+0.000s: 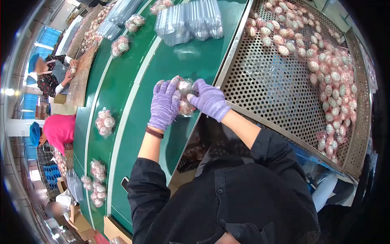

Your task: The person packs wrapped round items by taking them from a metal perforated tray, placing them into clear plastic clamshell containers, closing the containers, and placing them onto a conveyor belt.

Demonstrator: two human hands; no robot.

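Both of my hands wear purple knitted gloves and meet over the green surface near its right edge. Between them lies a clear bag of round, red-and-white wrapped pieces (185, 106). My left hand (164, 102) is closed on the bag's left side, fingertips at its upper left. On the bag's right side, my right hand (209, 99) grips with thumb and fingers. The fingertips partly cover the bag. Stacks of clear plastic packaging (189, 22) lie beyond my hands on the green surface.
To the right, a perforated metal tray (260, 77) holds many wrapped round pieces (333, 97). Filled bags (105, 123) rest on the green conveyor (132, 77). A phone (124, 184) lies near my left sleeve. Co-workers (60, 130) are at the far left.
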